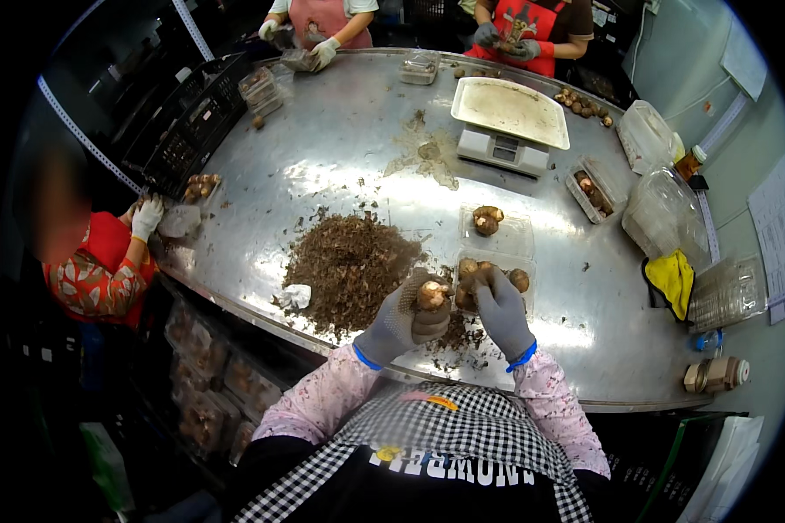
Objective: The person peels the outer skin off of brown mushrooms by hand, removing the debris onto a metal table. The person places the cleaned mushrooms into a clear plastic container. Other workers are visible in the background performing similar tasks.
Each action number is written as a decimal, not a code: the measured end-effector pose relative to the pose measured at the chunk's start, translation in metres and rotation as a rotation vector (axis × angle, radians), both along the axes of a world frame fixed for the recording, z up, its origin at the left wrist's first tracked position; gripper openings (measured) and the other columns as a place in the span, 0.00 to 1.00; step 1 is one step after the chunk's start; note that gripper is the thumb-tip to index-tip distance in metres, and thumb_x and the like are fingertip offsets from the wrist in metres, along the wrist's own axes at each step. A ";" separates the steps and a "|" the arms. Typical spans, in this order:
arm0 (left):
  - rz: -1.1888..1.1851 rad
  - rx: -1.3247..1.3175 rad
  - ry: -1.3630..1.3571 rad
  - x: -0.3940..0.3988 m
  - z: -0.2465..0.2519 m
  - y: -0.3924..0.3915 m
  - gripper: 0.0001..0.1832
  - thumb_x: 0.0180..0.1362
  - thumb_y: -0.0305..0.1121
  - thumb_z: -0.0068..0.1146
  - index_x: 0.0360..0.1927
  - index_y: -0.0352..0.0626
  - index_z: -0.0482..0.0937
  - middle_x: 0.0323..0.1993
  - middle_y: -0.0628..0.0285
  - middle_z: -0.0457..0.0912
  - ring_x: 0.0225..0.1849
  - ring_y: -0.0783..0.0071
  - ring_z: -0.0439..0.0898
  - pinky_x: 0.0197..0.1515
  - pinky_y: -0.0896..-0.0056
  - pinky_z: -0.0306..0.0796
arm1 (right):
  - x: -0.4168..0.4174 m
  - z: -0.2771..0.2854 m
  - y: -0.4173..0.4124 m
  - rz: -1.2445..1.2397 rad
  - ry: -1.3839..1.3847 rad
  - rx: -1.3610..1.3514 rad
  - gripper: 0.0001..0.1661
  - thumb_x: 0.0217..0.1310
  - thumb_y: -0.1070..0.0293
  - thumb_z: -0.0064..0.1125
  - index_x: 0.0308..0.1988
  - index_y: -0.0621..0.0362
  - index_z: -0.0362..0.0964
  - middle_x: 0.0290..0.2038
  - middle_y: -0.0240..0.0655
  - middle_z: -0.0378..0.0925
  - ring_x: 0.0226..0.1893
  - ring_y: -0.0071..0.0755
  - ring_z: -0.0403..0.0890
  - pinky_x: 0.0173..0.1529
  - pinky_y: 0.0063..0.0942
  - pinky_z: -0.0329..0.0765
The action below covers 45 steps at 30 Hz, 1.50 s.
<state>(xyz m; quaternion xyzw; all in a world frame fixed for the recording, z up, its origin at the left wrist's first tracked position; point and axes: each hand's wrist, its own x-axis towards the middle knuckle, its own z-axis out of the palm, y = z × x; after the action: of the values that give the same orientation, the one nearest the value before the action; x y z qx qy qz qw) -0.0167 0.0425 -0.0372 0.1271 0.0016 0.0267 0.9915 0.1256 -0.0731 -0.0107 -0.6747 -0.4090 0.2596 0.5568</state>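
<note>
My left hand, in a grey dotted glove, is closed around a brown corm, likely taro, with a pale bare patch on top. In a matching glove, my right hand reaches over an open clear plastic clamshell box. Its fingertips bend down among the corms there, and the hand hides whether they grip one. One corm shows to the right of those fingers. Two more corms lie in the clamshell's far half. Left of my hands is a heap of brown fibrous peelings on the metal table.
A weighing scale with a cream tray stands beyond the clamshell. Clear boxes and a yellow cloth lie along the right edge. Black crates stand at the left. Three gloved co-workers stand around the table's far and left sides.
</note>
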 end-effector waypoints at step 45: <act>0.179 0.280 0.192 -0.010 -0.014 0.011 0.23 0.68 0.41 0.47 0.59 0.34 0.67 0.49 0.57 0.74 0.50 0.71 0.76 0.51 0.71 0.75 | 0.007 0.005 -0.001 0.137 -0.198 -0.294 0.16 0.65 0.59 0.52 0.39 0.62 0.73 0.29 0.45 0.77 0.28 0.39 0.79 0.35 0.32 0.74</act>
<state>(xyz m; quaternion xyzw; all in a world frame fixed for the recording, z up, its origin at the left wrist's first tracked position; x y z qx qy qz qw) -0.0267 0.0537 -0.0509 0.2654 0.1037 0.1024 0.9531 0.1330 -0.0739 -0.0061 -0.7416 -0.4644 0.2861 0.3904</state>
